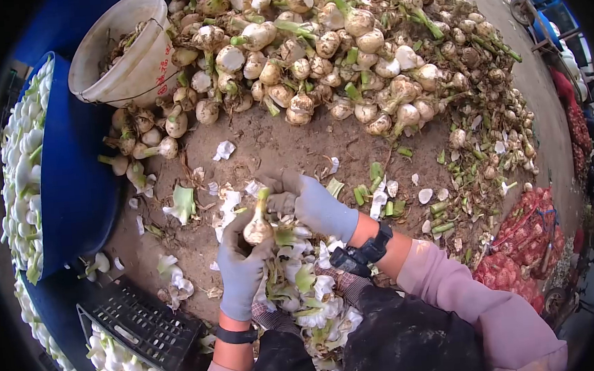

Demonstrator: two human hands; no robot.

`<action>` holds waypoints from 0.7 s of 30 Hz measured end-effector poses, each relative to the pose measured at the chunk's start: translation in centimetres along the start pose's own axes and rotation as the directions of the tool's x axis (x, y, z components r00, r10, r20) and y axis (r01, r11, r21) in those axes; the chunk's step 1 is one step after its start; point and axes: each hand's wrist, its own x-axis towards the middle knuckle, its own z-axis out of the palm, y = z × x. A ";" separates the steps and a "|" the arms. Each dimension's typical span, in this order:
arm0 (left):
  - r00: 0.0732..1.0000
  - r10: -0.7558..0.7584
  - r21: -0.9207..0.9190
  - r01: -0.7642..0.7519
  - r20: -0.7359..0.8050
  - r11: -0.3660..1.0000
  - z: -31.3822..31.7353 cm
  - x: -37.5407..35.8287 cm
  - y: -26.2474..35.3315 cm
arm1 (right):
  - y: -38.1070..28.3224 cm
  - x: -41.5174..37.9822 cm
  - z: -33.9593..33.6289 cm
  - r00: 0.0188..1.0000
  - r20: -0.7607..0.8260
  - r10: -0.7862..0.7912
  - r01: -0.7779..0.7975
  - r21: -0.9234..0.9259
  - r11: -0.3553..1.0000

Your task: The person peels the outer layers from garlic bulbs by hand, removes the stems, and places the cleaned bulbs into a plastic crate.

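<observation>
Just below the broad heap of soil-stained garlic bulbs (296,66), in the head view, the grey-gloved left hand (239,267) has its grip pinching a round cream-and-brown bulb with a green-tipped neck (257,229). The grey-gloved right hand (317,206) is beside that neck; whether its grip pinches anything, I cannot tell. Peeling seems in hand; the next move probably calls for stripping loose skin. The held bulb looks brown-streaked, nearly upright.
</observation>
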 end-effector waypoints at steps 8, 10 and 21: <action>0.938 0.300 0.466 -0.190 -0.174 0.864 -1.4 0.1 0.5 | 0.3 -3.1 0.8 0.985 0.114 0.129 0.029 -0.850 0.526; 0.925 0.380 0.708 -0.283 0.022 0.647 -2.3 0.7 2.0 | 0.0 -4.5 2.1 0.956 0.119 0.270 -0.136 -0.633 0.762; 0.953 0.300 0.582 -0.269 0.045 0.767 -1.0 -0.7 1.7 | -0.9 -2.5 2.3 0.990 0.032 0.138 -0.087 -0.629 0.773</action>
